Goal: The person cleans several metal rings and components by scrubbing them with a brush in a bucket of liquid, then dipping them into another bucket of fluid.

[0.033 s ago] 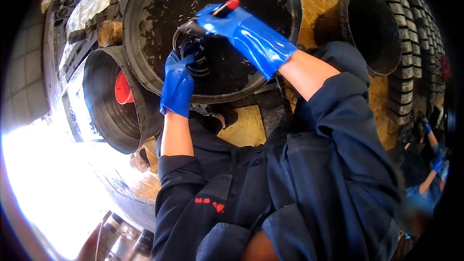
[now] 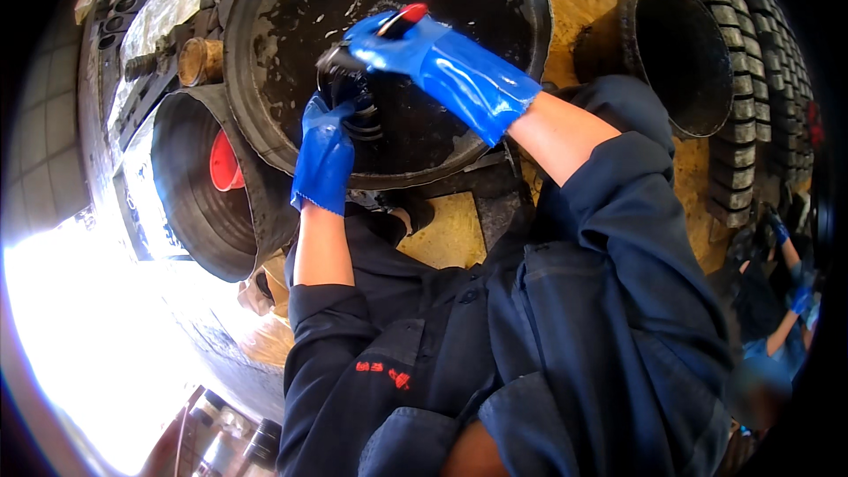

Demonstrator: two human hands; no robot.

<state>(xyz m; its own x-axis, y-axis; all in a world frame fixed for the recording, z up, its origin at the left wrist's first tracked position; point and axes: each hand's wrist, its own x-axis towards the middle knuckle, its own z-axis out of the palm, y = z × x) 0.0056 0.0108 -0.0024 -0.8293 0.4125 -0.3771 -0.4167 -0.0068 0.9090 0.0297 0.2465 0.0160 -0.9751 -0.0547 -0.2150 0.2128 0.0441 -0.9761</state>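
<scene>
Both hands wear long blue rubber gloves over a large round black tub (image 2: 389, 180) of dark liquid. My left hand (image 2: 325, 146) is closed round a dark, round metal part (image 2: 364, 131) with ring-like ridges on its side, held above the liquid. My right hand (image 2: 393, 42) is wrapped round a brush (image 2: 412, 12) with a red handle end. The dark, motion-blurred brush head is against or just over the far end of the metal part. Gloves and brush hide much of the part, so its exact kind is unclear.
Left of the tub stands a black bucket (image 2: 190, 238) holding a red cup-like container (image 2: 226, 161). A brown tin (image 2: 200, 62) sits beyond it. On the right are another dark bucket (image 2: 632, 35) and stacked tyres (image 2: 729, 79). Another person (image 2: 782, 327) works at the far right.
My right hand and the brush have shifted slightly left and away from me, and the brush head now covers more of the metal part's far end. My left hand stays in place.
</scene>
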